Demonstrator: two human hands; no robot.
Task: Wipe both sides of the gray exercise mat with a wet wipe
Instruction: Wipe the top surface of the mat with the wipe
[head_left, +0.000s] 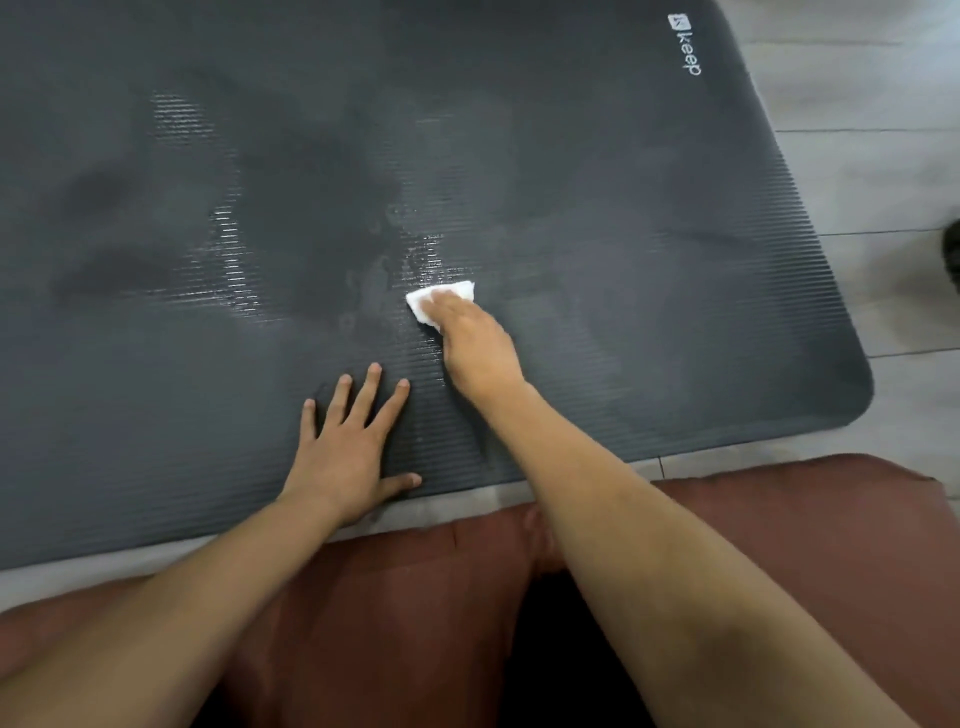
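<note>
The gray exercise mat (623, 208) lies flat on the floor and fills most of the view, ribbed, with a white logo near its far right corner. Wet shiny streaks and darker damp patches mark its middle. My right hand (475, 343) presses a folded white wet wipe (428, 304) onto the mat near the centre; the fingers cover part of the wipe. My left hand (348, 441) rests flat on the mat near its front edge, fingers spread, holding nothing.
Light gray plank floor (883, 156) shows to the right of the mat and in a strip along its near edge. My knees in reddish-brown fabric (805, 519) sit at the bottom. A dark object (951, 257) pokes in at the right edge.
</note>
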